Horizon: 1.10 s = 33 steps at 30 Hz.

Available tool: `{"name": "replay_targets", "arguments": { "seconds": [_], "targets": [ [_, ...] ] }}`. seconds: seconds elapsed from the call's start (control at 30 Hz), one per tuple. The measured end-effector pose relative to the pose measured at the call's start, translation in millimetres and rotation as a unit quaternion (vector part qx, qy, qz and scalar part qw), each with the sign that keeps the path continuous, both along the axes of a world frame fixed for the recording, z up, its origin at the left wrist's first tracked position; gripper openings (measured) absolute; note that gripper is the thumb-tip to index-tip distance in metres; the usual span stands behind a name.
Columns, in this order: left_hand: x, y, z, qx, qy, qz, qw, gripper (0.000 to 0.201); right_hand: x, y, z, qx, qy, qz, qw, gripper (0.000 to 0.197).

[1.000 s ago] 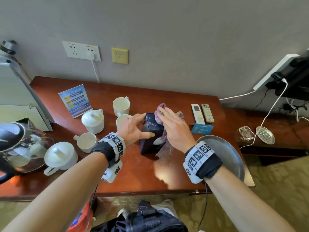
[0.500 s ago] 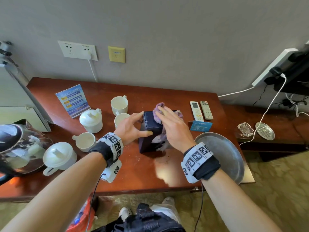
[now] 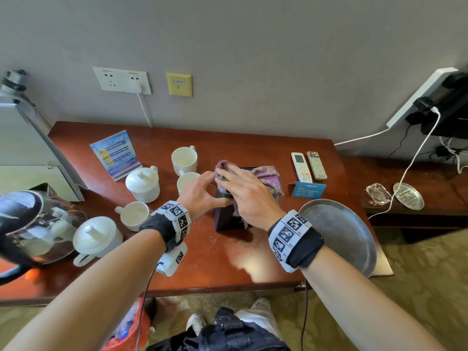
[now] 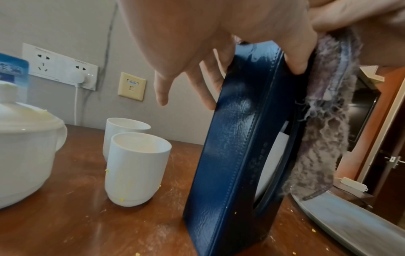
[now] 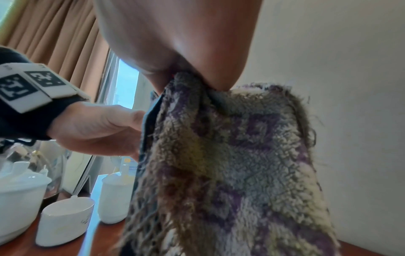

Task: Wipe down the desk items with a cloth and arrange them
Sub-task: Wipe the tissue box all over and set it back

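Note:
A dark blue leather tissue box [image 3: 225, 219] stands on end on the red-brown desk [image 3: 202, 262]. My left hand [image 3: 200, 191] grips it from the left, thumb across the front face and fingers on the far side; the left wrist view shows the box [image 4: 236, 138] clamped that way. My right hand [image 3: 243, 188] lies over the box's top and presses a purple fluffy cloth [image 3: 268, 176] onto it. The cloth [image 5: 230, 173] is pinched under the hand [image 5: 175, 34] and hangs down the box's right side [image 4: 328, 138].
White cups [image 3: 184, 158] and lidded cups [image 3: 143, 183] stand left of the box, with a glass kettle [image 3: 27, 224] at the far left. A blue sign card [image 3: 115, 153] is behind them. Two remotes [image 3: 309, 165], a small blue card [image 3: 307, 190] and a round metal tray [image 3: 342, 234] lie to the right.
My right hand has slid the cloth a little leftward over the top of the box, so more cloth covers it. The left hand keeps its hold and the box stays put.

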State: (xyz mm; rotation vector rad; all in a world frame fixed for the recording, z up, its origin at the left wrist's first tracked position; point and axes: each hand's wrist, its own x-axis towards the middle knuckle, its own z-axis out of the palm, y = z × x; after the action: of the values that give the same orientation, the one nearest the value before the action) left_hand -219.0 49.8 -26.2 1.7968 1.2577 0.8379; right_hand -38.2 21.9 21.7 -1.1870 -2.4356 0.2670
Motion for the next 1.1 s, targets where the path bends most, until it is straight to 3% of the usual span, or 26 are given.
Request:
{"name": "replay_targets", "arguments": {
  "seconds": [0.23,0.4,0.5,0.57,0.7,0.83,0.93,1.1],
  "targets": [
    [0.4,-1.8,3.1,-0.018,-0.009,0.0,1.0,0.064,-9.7,13.8,17.3,-0.053,-0.015,-0.041,0.998,0.054],
    [1.4,-5.6,0.0,-0.015,-0.025,-0.016,0.999,0.081,15.3,-5.6,12.8,-0.02,-0.017,0.013,1.0,0.054],
    [2.9,-7.3,-1.6,-0.031,-0.045,-0.005,0.998,0.079,29.4,-3.8,17.9,-0.024,-0.056,0.049,0.997,0.056],
    [2.7,-5.7,0.0,-0.035,-0.037,-0.006,0.999,0.07,40.2,5.5,20.7,-0.038,-0.051,0.005,0.998,0.054],
    [3.0,-4.4,-2.1,-0.036,-0.037,-0.005,0.999,0.071,37.5,14.0,16.4,-0.027,-0.022,-0.071,0.997,0.05],
    [4.4,-4.5,-1.6,-0.014,-0.026,-0.002,1.0,0.076,9.3,7.5,7.1,-0.009,-0.038,0.006,0.999,0.053],
    [2.0,-3.2,-1.0,-0.016,-0.024,-0.01,1.0,0.077,19.2,8.1,9.8,-0.014,-0.047,0.021,0.999,0.055],
    [1.8,-4.6,2.5,-0.03,-0.026,-0.014,0.999,0.067,61.7,13.2,6.8,0.001,-0.012,-0.078,0.997,0.056]
  ]
}}
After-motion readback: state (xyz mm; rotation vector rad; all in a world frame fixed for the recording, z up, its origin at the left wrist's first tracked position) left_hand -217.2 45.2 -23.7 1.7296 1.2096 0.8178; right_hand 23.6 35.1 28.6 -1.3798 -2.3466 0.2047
